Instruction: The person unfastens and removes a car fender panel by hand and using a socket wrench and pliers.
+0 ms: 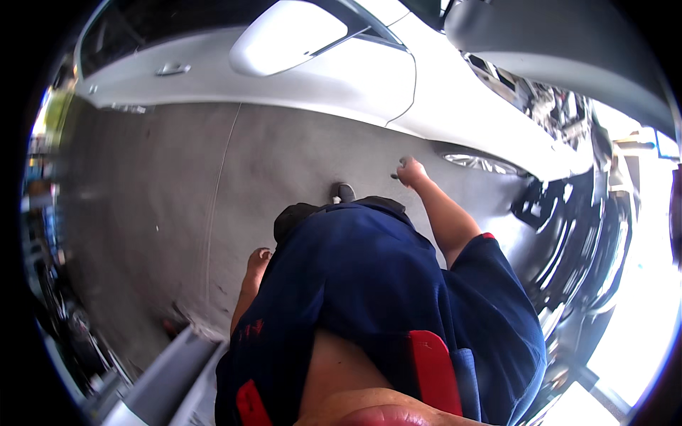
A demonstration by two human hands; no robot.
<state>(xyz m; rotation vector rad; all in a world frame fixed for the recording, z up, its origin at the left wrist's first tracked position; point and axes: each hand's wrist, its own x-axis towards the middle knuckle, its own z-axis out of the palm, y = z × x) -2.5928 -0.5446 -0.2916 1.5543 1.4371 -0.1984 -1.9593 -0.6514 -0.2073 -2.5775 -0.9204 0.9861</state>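
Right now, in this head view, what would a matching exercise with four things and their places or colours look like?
Things:
1. Side mirror
2. Shirt
3. Wheel
4. Right hand

Descriptions:
A. Dark blue with red trim
B. Held out over the grey floor
C. White, on the side of the car
D. Spoked, low toward the picture's right

Pairs: 1-C, 2-A, 3-D, 4-B

My shirt is navy, with a red collar and a thin red edge on the right sleeve (small red marks show, too). My trousers look black. The car is silvery white, its window near-black, its wheel silver-spoked; the floor is grey, crossed by a pale line.
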